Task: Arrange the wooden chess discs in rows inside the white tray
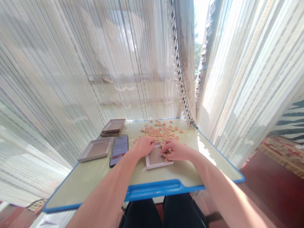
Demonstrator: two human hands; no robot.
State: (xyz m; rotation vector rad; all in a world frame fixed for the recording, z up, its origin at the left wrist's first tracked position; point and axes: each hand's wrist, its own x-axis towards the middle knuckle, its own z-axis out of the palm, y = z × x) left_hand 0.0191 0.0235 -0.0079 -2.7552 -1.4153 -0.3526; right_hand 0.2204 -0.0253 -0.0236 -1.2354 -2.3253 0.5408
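The head camera looked from behind and above the left hand [145,146] and right hand [175,150]. It faced forward, down over the table [78,180].

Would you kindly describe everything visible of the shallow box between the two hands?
The shallow box is open-topped, with low whitish walls and a plain tan bottom; it looks like cardboard. It sits flat on the table, slightly turned. Several small round pieces lie toward its right side, partly under the right hand, which hides much of that wall. The left hand is at its far left corner; whether it grips there is unclear.
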